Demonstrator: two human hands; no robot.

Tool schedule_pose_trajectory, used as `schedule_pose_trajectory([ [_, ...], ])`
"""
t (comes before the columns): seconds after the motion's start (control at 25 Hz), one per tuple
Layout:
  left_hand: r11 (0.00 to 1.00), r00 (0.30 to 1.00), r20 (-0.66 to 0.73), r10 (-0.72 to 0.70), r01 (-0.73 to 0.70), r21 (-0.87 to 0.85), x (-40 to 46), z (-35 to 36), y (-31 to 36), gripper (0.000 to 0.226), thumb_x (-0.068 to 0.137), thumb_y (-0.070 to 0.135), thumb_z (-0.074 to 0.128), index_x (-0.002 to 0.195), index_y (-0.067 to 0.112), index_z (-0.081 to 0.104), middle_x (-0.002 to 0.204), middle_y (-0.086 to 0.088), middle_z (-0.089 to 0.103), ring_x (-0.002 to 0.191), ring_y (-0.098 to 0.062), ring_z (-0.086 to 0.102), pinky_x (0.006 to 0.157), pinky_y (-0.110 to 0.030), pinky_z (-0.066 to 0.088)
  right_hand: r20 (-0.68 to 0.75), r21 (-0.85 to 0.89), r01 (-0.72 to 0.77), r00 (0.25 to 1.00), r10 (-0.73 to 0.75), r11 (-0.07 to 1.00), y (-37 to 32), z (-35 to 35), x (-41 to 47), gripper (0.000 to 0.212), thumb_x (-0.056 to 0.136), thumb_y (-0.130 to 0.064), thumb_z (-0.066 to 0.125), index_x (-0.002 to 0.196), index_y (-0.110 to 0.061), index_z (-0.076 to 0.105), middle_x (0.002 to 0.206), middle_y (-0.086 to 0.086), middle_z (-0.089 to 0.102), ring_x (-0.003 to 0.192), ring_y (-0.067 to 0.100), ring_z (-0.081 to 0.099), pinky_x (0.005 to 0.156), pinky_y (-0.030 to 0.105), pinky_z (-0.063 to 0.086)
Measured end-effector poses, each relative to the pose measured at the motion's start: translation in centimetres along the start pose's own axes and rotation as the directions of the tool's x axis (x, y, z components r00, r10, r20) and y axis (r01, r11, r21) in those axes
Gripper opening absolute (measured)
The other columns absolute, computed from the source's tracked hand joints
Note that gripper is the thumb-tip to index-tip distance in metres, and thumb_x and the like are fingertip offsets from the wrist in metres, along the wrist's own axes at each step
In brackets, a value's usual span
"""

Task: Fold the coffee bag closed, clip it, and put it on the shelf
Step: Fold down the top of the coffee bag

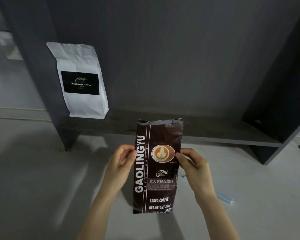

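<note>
You hold a tall dark-brown foil coffee bag (pixel 157 168) upright over the pale floor (pixel 42 179) — your left hand (pixel 119 166) pinches its left edge, your right hand (pixel 193 168) its right edge, fingers clamped, top unfolded. A white paper coffee bag (pixel 81 80) stands at the dark grey shelf's (pixel 206 134) left end — a pale blue clip (pixel 224 198) lies by your right wrist

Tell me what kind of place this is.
Probably a bare indoor room set up for the task: a dark open shelf unit standing on a pale floor, with only a white coffee bag on it.
</note>
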State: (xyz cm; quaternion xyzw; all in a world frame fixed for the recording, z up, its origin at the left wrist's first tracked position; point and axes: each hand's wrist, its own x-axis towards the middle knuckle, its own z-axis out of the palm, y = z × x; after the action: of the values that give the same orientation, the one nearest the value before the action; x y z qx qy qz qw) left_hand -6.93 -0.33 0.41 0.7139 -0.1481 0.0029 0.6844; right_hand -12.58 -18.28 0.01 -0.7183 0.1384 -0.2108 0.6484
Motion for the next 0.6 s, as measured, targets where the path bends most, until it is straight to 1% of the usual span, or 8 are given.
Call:
schedule_pose_trajectory([
  [0.12, 0.998, 0.999, -0.038, -0.017, 0.014, -0.065, 0.06, -0.19, -0.34, 0.015, 0.084, 0.006, 0.055, 0.087, 0.020, 0.052, 0.090, 0.006, 0.064, 0.073, 0.013, 0.060, 0.066, -0.001, 0.044, -0.021, -0.001, 0.016, 1.000, -0.016, 1.000, -0.03, 0.02, -0.12, 0.015, 0.081, -0.012, 0.062, 0.073, -0.025, 0.066, 0.079, -0.010, 0.071, 0.073, 0.001, 0.066, 0.057, 0.009, 0.050],
  [0.24, 0.997, 1.000, -0.030, -0.002, 0.000, -0.081, 0.03, -0.18, -0.43, 0.021, 0.083, 0.005, 0.055, 0.090, 0.024, 0.051, 0.089, 0.010, 0.066, 0.076, 0.013, 0.061, 0.067, -0.001, 0.044, -0.050, -0.026, 0.030, 0.998, -0.031, 0.999, -0.03, -0.08, -0.10, 0.017, 0.079, -0.013, 0.064, 0.071, -0.028, 0.065, 0.078, -0.011, 0.070, 0.071, -0.004, 0.064, 0.058, 0.007, 0.050],
  [0.32, 0.997, 1.000, -0.016, 0.010, -0.011, -0.076, -0.05, -0.19, -0.33, 0.023, 0.084, 0.007, 0.055, 0.092, 0.029, 0.053, 0.082, 0.016, 0.071, 0.079, 0.012, 0.062, 0.066, -0.001, 0.044, -0.053, -0.059, 0.055, 0.997, -0.058, 0.997, -0.09, -0.01, -0.21, 0.017, 0.078, -0.012, 0.064, 0.071, -0.028, 0.064, 0.077, -0.011, 0.069, 0.071, -0.006, 0.063, 0.058, 0.006, 0.049],
  [0.4, 0.998, 1.000, -0.007, 0.027, -0.028, -0.059, -0.11, -0.15, -0.31, 0.027, 0.085, 0.007, 0.054, 0.092, 0.033, 0.055, 0.081, 0.019, 0.072, 0.081, 0.012, 0.062, 0.067, 0.000, 0.043, -0.065, -0.070, 0.075, 0.995, -0.079, 0.995, -0.11, 0.05, -0.27, 0.017, 0.077, -0.011, 0.065, 0.071, -0.027, 0.062, 0.075, -0.009, 0.068, 0.068, -0.006, 0.063, 0.056, 0.006, 0.048],
  [0.52, 0.999, 0.999, -0.008, 0.040, -0.040, 0.006, -0.12, -0.17, -0.26, 0.032, 0.085, 0.006, 0.052, 0.087, 0.038, 0.058, 0.083, 0.023, 0.068, 0.082, 0.015, 0.060, 0.069, 0.001, 0.042, -0.099, 0.031, 0.043, 0.994, -0.040, 0.999, -0.07, 0.02, -0.21, 0.020, 0.075, -0.011, 0.068, 0.074, -0.024, 0.053, 0.073, -0.002, 0.069, 0.065, -0.004, 0.063, 0.050, 0.008, 0.048],
  [0.6, 0.999, 0.999, 0.002, 0.038, -0.039, 0.038, -0.08, -0.31, -0.35, 0.037, 0.085, 0.003, 0.050, 0.083, 0.039, 0.059, 0.080, 0.025, 0.069, 0.082, 0.015, 0.059, 0.070, 0.001, 0.043, -0.094, 0.079, 0.037, 0.995, -0.030, 0.996, -0.05, 0.04, -0.25, 0.022, 0.076, -0.007, 0.067, 0.077, -0.023, 0.053, 0.073, 0.000, 0.069, 0.065, -0.001, 0.064, 0.051, 0.009, 0.048],
])
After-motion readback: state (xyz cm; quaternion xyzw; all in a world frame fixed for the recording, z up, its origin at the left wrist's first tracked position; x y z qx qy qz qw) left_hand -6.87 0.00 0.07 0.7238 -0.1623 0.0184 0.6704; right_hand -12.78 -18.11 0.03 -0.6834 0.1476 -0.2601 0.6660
